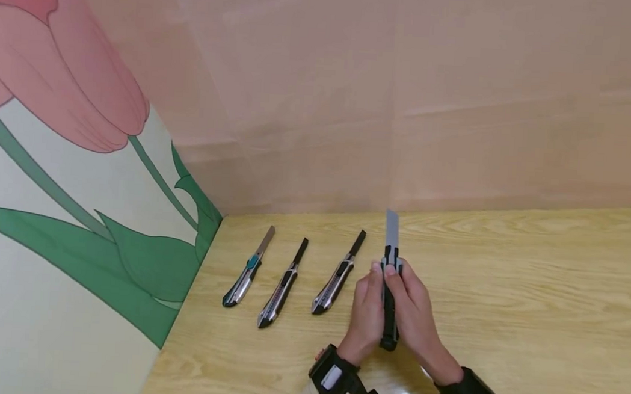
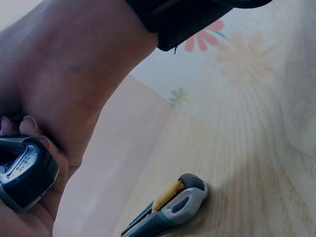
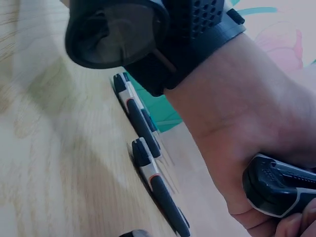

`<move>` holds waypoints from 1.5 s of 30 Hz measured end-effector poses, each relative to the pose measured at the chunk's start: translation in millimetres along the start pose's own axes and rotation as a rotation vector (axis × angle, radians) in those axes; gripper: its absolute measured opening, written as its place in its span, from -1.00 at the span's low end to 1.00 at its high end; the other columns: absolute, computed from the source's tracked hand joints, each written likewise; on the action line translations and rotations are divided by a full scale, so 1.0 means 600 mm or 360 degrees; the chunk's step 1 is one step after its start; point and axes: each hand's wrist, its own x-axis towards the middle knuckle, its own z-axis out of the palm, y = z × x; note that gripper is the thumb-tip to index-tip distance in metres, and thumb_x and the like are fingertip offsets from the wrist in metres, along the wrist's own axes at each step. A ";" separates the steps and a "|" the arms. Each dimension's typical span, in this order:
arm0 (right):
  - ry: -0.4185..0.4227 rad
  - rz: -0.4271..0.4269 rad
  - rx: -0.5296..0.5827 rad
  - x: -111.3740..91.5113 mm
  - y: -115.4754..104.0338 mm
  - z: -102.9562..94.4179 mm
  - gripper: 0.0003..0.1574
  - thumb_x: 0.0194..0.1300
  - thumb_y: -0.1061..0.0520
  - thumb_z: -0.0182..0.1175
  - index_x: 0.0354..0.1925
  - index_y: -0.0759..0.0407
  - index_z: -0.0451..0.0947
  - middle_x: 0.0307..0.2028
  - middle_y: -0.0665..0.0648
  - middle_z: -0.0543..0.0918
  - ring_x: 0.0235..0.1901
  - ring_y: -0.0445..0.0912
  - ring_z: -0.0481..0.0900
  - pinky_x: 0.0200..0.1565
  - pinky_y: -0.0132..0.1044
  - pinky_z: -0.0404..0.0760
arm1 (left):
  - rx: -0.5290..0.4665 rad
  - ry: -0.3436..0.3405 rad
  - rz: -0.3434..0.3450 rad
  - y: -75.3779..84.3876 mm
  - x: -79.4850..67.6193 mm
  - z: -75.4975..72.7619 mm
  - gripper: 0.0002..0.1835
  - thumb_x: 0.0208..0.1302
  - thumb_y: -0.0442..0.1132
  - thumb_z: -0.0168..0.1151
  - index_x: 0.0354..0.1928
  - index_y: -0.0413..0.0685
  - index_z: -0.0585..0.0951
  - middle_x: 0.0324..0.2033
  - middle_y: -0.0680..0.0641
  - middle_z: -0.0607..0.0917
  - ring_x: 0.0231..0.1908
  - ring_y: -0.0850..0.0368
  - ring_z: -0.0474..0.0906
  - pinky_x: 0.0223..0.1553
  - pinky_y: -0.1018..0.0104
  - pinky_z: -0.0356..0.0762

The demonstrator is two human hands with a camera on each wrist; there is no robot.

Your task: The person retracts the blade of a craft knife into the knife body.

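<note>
A black utility knife [image 1: 389, 313] with its wide grey blade extended points away from me above the table. My left hand [image 1: 366, 317] grips its handle from the left side, and my right hand [image 1: 417, 315] holds it from the right. Both thumbs lie near the top of the handle, close to the blade. The butt end of this knife shows between the hands in the left wrist view and the right wrist view. Left of my hands lie three more utility knives, blades out: a teal-and-silver one [image 1: 243, 281], a black-and-silver one [image 1: 278, 297] and a similar one [image 1: 334, 285].
A grey utility knife [image 2: 185, 205] with a yellow part lies on the wood-grain table [image 1: 546, 319] in the left wrist view. A pinkish sheet [image 1: 408, 106] covers the back. On the left stands a panel with a painted tulip [image 1: 73, 80].
</note>
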 end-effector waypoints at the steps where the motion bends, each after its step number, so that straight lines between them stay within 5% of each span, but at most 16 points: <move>1: -0.0001 0.0006 0.0002 0.000 0.000 0.000 -0.64 0.61 0.07 -0.14 -0.13 0.35 0.42 -0.37 0.21 0.43 -0.34 -0.12 0.41 -0.39 -0.42 0.41 | -0.0008 -0.0001 -0.0008 -0.001 0.001 0.000 -0.36 0.66 -0.10 -0.37 -0.44 -0.41 0.53 -0.57 0.05 0.47 -0.48 0.27 0.43 -0.47 0.57 0.35; 12: -0.0051 -0.0057 0.0037 -0.001 0.000 0.000 -0.77 0.59 0.24 -0.13 -0.09 0.40 0.40 -0.36 0.21 0.41 -0.36 -0.12 0.38 -0.42 -0.41 0.40 | -0.0086 -0.0016 0.0022 -0.002 0.000 -0.004 -0.38 0.66 -0.11 -0.38 -0.35 -0.40 0.57 -0.52 0.02 0.48 -0.46 0.27 0.44 -0.43 0.55 0.37; 23: -0.0005 0.0032 -0.0010 -0.002 0.002 0.002 -0.70 0.58 0.09 -0.07 -0.05 0.29 0.48 -0.28 0.17 0.52 -0.30 -0.15 0.45 -0.37 -0.46 0.46 | -0.0085 -0.0015 -0.0002 0.013 0.001 -0.003 -0.35 0.66 -0.05 -0.40 -0.43 -0.41 0.47 -0.53 0.03 0.46 -0.45 0.29 0.42 -0.41 0.54 0.35; 30: 0.0081 0.0095 -0.0037 -0.007 0.000 0.011 -0.69 0.56 0.00 -0.05 -0.17 0.20 0.47 -0.56 0.09 0.26 -0.54 -0.16 0.30 -0.60 -0.35 0.29 | -0.0129 -0.0028 -0.0023 0.028 -0.001 -0.009 -0.36 0.66 -0.08 -0.39 -0.35 -0.42 0.56 -0.53 0.01 0.52 -0.48 0.27 0.46 -0.43 0.52 0.41; 45: 0.0000 -0.0100 -0.0013 -0.010 0.010 0.009 -0.83 0.60 0.21 -0.14 -0.04 0.23 0.39 -0.39 0.15 0.39 -0.42 -0.11 0.39 -0.51 -0.41 0.38 | -0.0102 -0.0031 -0.0028 0.007 0.001 -0.009 -0.27 0.64 0.02 -0.38 -0.42 -0.43 0.58 -0.59 0.01 0.53 -0.55 0.25 0.46 -0.51 0.54 0.38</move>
